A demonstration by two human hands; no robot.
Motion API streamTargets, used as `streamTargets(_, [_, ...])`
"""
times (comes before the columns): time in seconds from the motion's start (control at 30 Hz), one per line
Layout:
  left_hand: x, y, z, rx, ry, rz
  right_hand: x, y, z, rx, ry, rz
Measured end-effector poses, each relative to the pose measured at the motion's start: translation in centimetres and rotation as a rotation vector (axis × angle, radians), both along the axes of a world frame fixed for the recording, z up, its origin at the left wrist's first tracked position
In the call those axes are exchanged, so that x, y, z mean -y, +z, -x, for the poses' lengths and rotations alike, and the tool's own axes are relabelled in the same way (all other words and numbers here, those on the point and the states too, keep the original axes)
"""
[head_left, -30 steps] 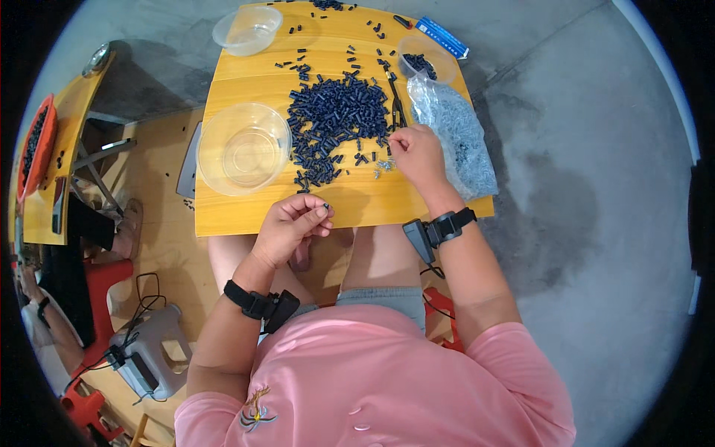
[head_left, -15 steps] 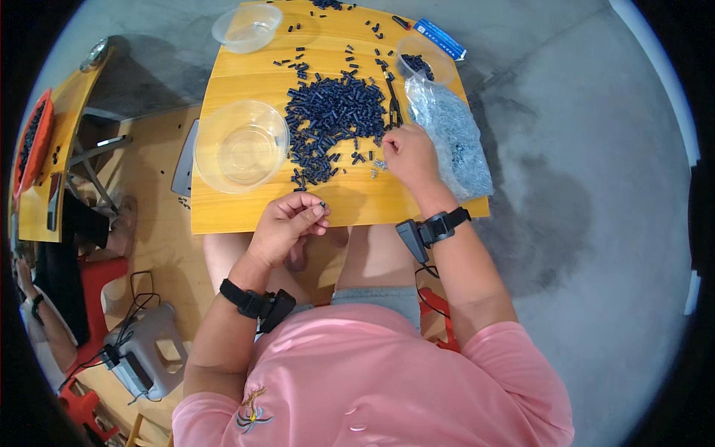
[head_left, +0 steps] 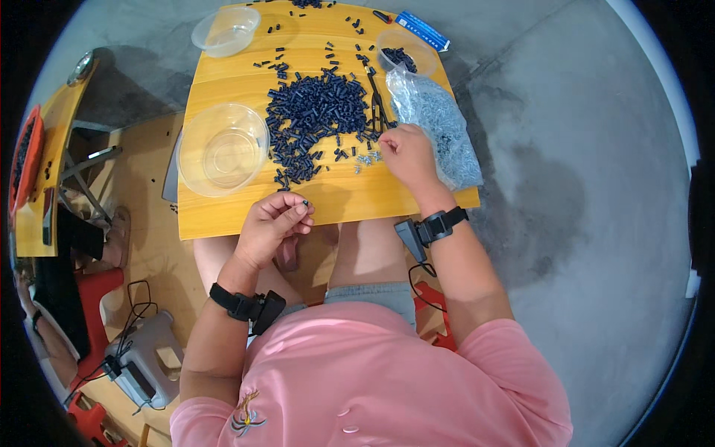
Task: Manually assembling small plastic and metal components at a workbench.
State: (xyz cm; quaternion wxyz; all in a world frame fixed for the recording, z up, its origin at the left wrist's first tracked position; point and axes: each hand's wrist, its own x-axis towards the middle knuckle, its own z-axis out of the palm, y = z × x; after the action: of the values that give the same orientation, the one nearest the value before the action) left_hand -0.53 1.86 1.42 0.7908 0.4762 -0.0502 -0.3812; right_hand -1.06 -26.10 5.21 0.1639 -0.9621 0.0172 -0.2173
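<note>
Over the table's near edge, my left hand (head_left: 272, 225) pinches a small black cylindrical piece (head_left: 305, 203) between thumb and fingertips. My right hand (head_left: 408, 155) is closed, fingertips together, just right of some small silvery metal parts (head_left: 368, 159). Whatever those fingertips hold is too small or hidden to see. Beyond both hands spreads a heap of short black cylindrical pieces (head_left: 316, 108). A slim black tool, seemingly tweezers (head_left: 376, 98), lies along the heap's right side. Close by my right hand rests a clear plastic bag (head_left: 439, 123) full of small silvery parts.
An uncovered clear plastic tub (head_left: 223, 149) stands left of the heap, another (head_left: 226, 31) at the far left. A smaller clear bowl (head_left: 406, 54) holds black pieces, near a blue box (head_left: 422, 30). At left, another person sits by a second table (head_left: 68, 112) bearing an orange tray (head_left: 27, 156).
The whole view has shifted, so the table sits a little further left. My right hand is slightly further right of the metal parts. The left hand keeps its pinch on the black piece.
</note>
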Motion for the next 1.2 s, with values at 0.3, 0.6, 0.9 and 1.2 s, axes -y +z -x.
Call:
streamTargets(0.3, [-0.1,-0.1,0.0,-0.007,0.0,0.007,-1.1,-0.6,-2.2,0.035,-0.002,0.023])
streamTargets(0.6, [-0.2,0.1,0.1,-0.018,-0.03,0.005,-2.6,-0.4,-2.0,-0.076,-0.021,0.065])
streamTargets(0.9, [0.0,0.2,-0.1,-0.025,-0.033,0.028,-3.1,-0.5,-2.5,-0.08,-0.016,0.132])
streamTargets(1.2, [-0.1,0.0,-0.1,-0.016,-0.038,0.025,-3.4,-0.7,-2.3,-0.08,-0.003,0.128])
